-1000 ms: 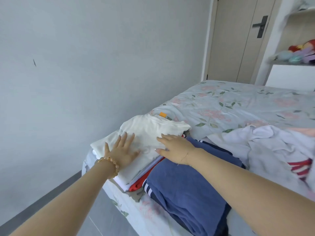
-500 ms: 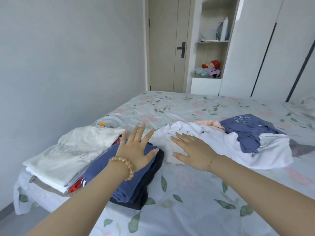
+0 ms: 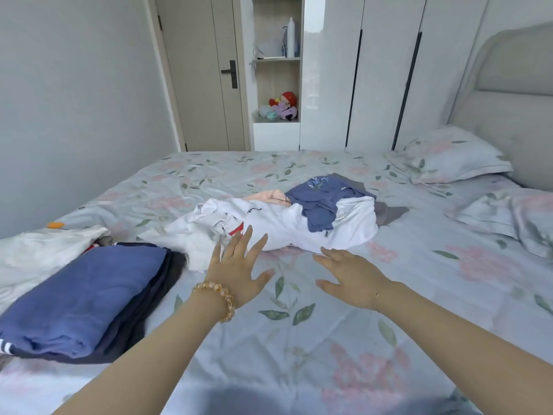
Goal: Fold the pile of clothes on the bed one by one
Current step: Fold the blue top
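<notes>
White clothes pile (image 3: pixel 287 226) — left hand (image 3: pixel 239 274), right hand (image 3: pixel 353 280) outstretched, fingers spread

This is looking like a home bedroom: a bed (image 3: pixel 329 339) with flowered sheet is lying under the hands, pillows (image 3: pixel 449 154) and wardrobe (image 3: pixel 374 70) are standing beyond, soft toys (image 3: pixel 282 107) sitting on a shelf.

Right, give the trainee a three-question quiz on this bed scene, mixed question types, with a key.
1. True or false: the left hand grips a garment.
2. Which lies topmost on the unfolded pile? A) blue top B) white shirt C) peach garment
3. Which wrist wears the bead bracelet?

Key
1. False: both it and the right hand are open, holding nothing.
2. A
3. The left.
</notes>
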Demonstrator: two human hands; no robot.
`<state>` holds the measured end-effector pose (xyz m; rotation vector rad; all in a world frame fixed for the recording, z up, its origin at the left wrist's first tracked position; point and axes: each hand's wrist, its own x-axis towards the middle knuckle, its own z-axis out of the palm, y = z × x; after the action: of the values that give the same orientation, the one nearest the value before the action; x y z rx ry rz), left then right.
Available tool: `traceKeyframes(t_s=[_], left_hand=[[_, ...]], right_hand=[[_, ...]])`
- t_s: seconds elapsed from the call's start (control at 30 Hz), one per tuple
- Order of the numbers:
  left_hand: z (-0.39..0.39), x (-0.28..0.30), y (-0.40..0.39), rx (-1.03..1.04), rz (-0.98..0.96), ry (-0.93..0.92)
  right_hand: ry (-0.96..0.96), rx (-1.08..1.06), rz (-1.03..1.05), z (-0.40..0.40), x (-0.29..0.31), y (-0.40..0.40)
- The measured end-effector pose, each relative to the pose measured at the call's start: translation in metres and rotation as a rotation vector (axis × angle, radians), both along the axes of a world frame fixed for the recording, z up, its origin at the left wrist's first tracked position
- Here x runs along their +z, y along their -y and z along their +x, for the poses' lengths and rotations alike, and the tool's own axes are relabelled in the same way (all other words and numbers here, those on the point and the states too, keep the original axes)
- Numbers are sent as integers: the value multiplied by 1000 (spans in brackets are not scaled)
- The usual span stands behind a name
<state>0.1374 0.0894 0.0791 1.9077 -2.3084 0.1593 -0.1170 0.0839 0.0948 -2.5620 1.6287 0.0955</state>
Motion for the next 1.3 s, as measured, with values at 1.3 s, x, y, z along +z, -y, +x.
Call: traceKeyframes(t_s=[1.3], left_hand=[[-169,-82,244,35,-18,-256]], right_hand=[[319,-295,38,-78,-154,75]])
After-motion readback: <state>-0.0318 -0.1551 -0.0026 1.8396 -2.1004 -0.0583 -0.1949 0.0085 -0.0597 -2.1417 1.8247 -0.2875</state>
